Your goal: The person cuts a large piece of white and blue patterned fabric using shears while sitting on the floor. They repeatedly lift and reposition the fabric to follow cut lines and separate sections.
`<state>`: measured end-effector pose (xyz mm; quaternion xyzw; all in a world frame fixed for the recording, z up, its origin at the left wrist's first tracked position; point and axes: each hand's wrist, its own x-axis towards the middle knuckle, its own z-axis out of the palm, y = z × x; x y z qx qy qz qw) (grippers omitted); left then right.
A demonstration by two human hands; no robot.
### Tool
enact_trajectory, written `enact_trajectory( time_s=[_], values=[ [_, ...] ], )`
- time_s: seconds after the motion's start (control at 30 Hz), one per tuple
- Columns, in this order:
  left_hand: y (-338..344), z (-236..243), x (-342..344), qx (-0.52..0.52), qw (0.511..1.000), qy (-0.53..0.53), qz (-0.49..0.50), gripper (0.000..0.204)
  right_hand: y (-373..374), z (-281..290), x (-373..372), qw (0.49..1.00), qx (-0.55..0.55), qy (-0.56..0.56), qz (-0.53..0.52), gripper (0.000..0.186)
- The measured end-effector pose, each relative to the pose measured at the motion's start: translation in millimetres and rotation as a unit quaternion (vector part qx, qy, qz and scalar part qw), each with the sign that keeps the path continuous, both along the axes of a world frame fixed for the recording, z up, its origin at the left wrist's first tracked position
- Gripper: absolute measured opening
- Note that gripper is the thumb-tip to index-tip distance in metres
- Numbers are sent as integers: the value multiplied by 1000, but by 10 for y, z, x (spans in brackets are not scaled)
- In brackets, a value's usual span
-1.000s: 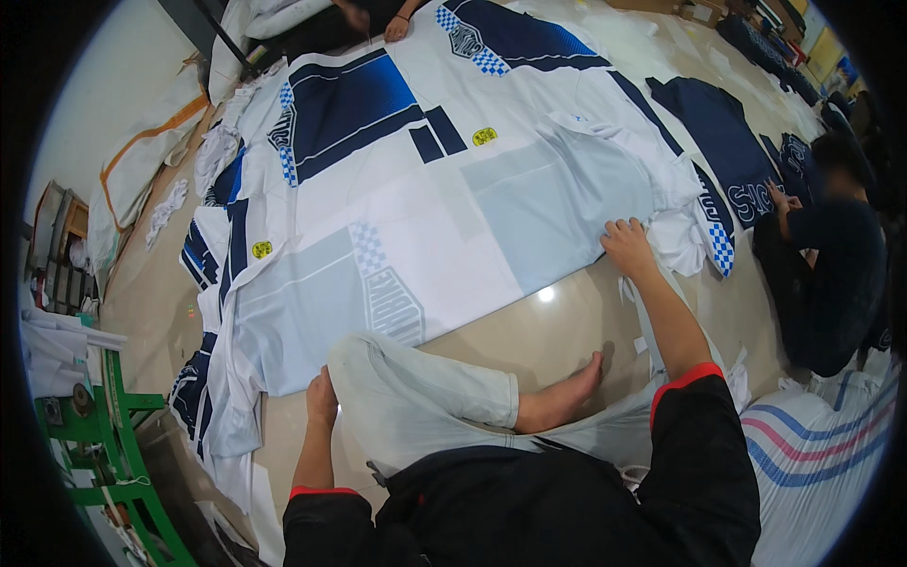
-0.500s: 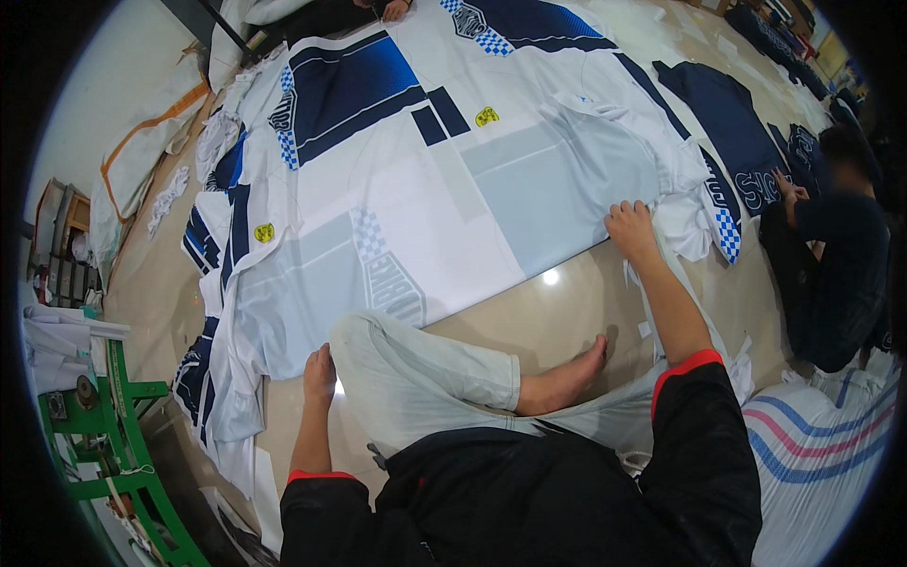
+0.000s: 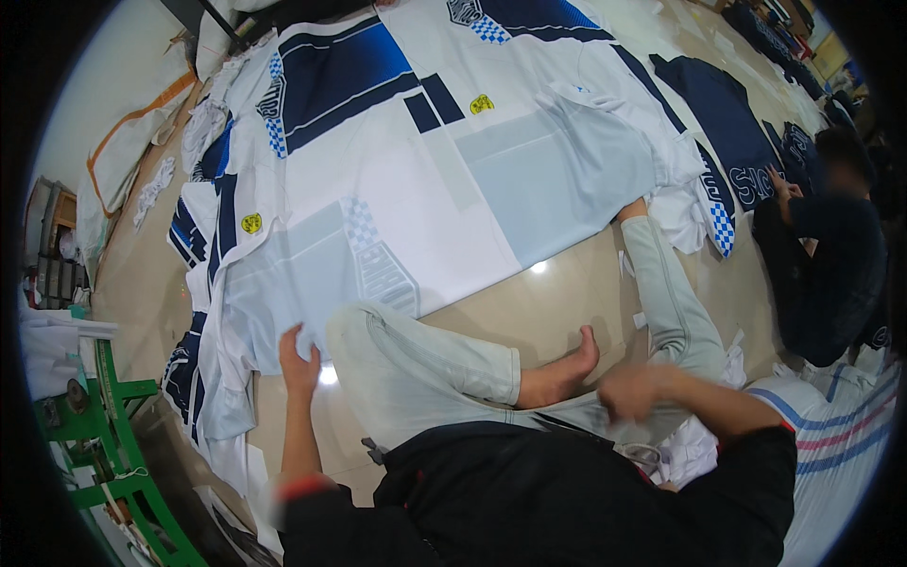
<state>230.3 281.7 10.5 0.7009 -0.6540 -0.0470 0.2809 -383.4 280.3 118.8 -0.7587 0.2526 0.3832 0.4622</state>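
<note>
A large sheet of printed fabric (image 3: 444, 250) in white, pale grey-blue and navy, with checkered bands, lies spread over the floor before my crossed legs. My left hand (image 3: 300, 361) is just off its near left edge, thumb and fingers apart, holding nothing. My right hand (image 3: 631, 392) is over my lap, above the pale trousers (image 3: 416, 354); motion smears its fingers, so I cannot see whether it holds anything. A slim dark pointed thing (image 3: 574, 428) lies across my lap beside that hand, its kind unclear. White cloth (image 3: 688, 454) is bunched by my right hip.
A green metal frame (image 3: 128, 444) stands at left. At right sits another person (image 3: 831, 255), a hand on navy printed fabric (image 3: 723, 123). A white sack with blue and pink stripes (image 3: 836, 435) is near my right elbow. Fabric scraps (image 3: 153, 192) lie on the tiled floor.
My right hand has left the fabric's near right edge and come back to my lap. My left hand has let go of the near left edge and its fingers have spread.
</note>
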Motion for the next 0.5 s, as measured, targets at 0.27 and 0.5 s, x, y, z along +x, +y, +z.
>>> enact_trajectory(
  time_s=[0.27,0.5],
  values=[
    [-906,809,-1429,-7,968,238,-82,30,1646,660,230,927,-251,40,-275,26],
    [-838,730,-2455,314,844,126,-417,45,2089,724,207,828,-374,-57,-414,44]
  ],
)
